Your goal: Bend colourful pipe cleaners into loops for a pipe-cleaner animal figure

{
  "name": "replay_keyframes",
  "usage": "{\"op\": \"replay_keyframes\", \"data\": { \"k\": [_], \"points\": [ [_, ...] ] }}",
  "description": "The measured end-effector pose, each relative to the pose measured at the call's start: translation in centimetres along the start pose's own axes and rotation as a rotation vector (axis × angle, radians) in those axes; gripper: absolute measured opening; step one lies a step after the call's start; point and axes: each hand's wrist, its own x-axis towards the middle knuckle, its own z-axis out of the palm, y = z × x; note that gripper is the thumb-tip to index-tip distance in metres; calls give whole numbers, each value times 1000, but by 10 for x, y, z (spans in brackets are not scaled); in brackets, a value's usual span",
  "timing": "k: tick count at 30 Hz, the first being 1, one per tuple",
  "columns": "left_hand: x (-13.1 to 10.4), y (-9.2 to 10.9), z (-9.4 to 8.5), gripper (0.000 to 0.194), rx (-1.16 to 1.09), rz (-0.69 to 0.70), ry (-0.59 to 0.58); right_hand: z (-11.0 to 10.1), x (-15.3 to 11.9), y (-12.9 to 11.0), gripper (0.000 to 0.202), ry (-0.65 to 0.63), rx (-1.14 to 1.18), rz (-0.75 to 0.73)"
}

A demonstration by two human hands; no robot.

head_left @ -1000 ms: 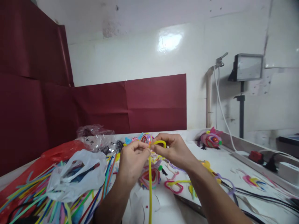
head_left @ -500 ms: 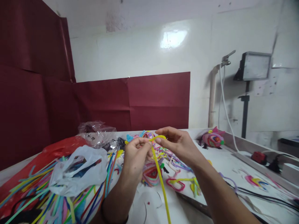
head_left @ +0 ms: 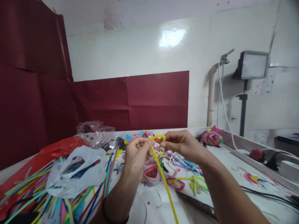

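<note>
A fuzzy yellow pipe cleaner (head_left: 164, 179) is bent into a small loop at its upper end, and its long tail hangs down toward the bottom edge. My left hand (head_left: 135, 155) pinches it between thumb and fingers where the loop crosses the tail. On the loop's right side, my right hand (head_left: 183, 143) has its thumb and fingertips closed about the bend. Beneath my hands lies a fish-like piece of coiled pink, red and green pipe cleaners (head_left: 151, 174), partly covered by my left hand.
Loose coloured pipe cleaners (head_left: 56, 205) and a white plastic bag (head_left: 79, 180) lie at left on a red bag (head_left: 63, 145). Behind is a clear bag (head_left: 95, 133). A pink fish figure (head_left: 212, 137) sits at back right, near a power strip (head_left: 243, 154) and black cables (head_left: 268, 195).
My right hand has moved slightly right, and the yellow loop has opened wider. The tail's lower end has swung right. My left hand keeps its pinch.
</note>
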Motion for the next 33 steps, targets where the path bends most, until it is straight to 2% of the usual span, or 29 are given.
{"op": "replay_keyframes", "data": {
  "k": [7, 12, 27, 33],
  "points": [
    [-1, -2, 2, 19, -42, -43, 1, 11, 3, -1, 29, 31, 111, 1],
    [-1, -2, 4, 24, -85, -41, -3, 18, 6, -5, 31, 102, 179, 20],
    [0, -10, 2, 21, -108, 21, -30, 23, 8, -6, 33, 119, 199, 67],
    [-1, -10, 4, 20, -110, 10, -6, 24, 9, -3, 31, 147, 196, 73]
  ]
}}
